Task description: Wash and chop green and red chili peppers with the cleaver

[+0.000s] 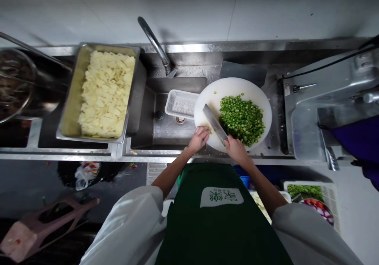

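My right hand [236, 148] is closed around the handle end of a cleaver [213, 121], whose blade lies slantwise over the round white cutting board [204, 95]. To the right of the blade is a heap of sliced green chilies [241, 119]. My left hand [199, 138] rests at the board's lower left edge, fingers curled together beside the blade. A few pale green bits show at its fingertips; what it grips, if anything, is too small to name.
A steel sink [166, 133] holds a white plastic basket [182, 102] under the faucet [155, 44]. At left stands a deep steel pan [66, 115] of sliced potatoes [108, 93]. On the right sits a metal machine [325, 79] with a knife [330, 154] near the counter's edge.
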Demonstrator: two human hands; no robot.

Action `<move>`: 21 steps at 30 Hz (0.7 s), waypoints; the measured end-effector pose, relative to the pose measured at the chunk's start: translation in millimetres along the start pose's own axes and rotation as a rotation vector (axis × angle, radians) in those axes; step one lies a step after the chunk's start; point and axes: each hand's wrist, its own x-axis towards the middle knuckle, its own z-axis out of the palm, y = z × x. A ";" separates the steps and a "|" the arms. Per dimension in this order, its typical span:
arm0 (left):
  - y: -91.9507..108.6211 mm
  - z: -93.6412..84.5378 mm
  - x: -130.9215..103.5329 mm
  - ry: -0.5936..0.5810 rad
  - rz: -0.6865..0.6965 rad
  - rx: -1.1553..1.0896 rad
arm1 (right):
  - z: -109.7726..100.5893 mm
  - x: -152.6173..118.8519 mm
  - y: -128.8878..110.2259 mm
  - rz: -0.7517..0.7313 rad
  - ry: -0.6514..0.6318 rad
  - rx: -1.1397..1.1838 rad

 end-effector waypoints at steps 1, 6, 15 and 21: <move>-1.6 -0.5 1.6 -0.004 -0.001 0.008 | 0.7 -1.3 0.1 0.004 0.004 -0.006; -2.9 9.6 7.3 -0.006 -0.009 0.082 | 0.2 -9.9 -6.1 0.027 0.034 -0.053; 0.6 17.5 7.8 0.003 -0.025 0.049 | 1.6 -15.5 -26.4 -0.044 -0.002 -0.101; 2.6 19.3 4.6 0.010 -0.012 0.024 | 0.1 -8.2 -21.8 -0.039 -0.012 -0.045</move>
